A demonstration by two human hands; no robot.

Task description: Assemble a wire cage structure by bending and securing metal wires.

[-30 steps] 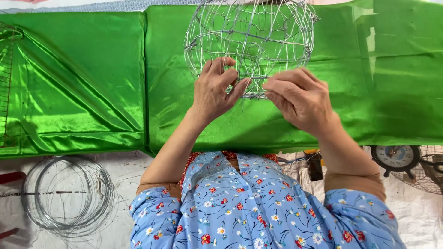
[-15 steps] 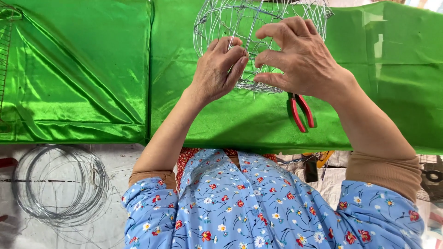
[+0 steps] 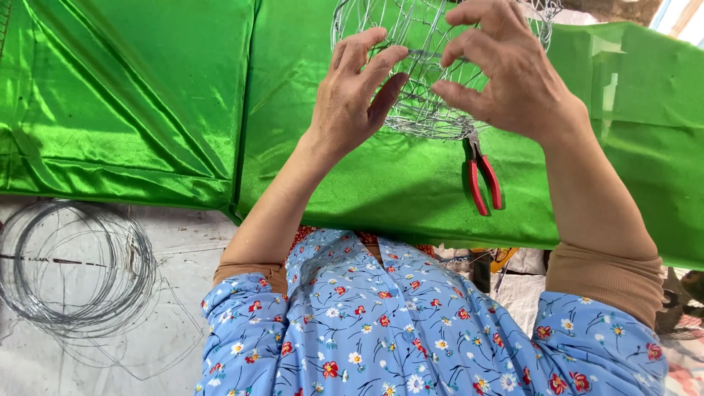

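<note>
The left hand (image 3: 357, 99) has its fingers spread and slightly bent, their tips resting against the near left side of a round wire frame (image 3: 429, 70); the thumb presses toward the wire from below, so the hand pinches the frame lightly rather than closing round it. The right hand (image 3: 506, 73) curls over the frame's right side, its fingers bent and gripping the wire strands near the top and middle. The frame is an open cage of thin silver wire, and green shows through it; whether anything lies inside it cannot be told. It sits at the far middle of the scene, over shiny green cloth (image 3: 147, 103) that spreads across the far half from left to right. Just near the frame, under the right wrist, red-handled pliers (image 3: 482, 176) lie on the cloth, handles pointing toward the person. At the near left, on a pale floor covering (image 3: 183, 242), lies a coil of wire (image 3: 73, 268). The person's blue flowered sleeves (image 3: 411, 330) fill the near middle.
</note>
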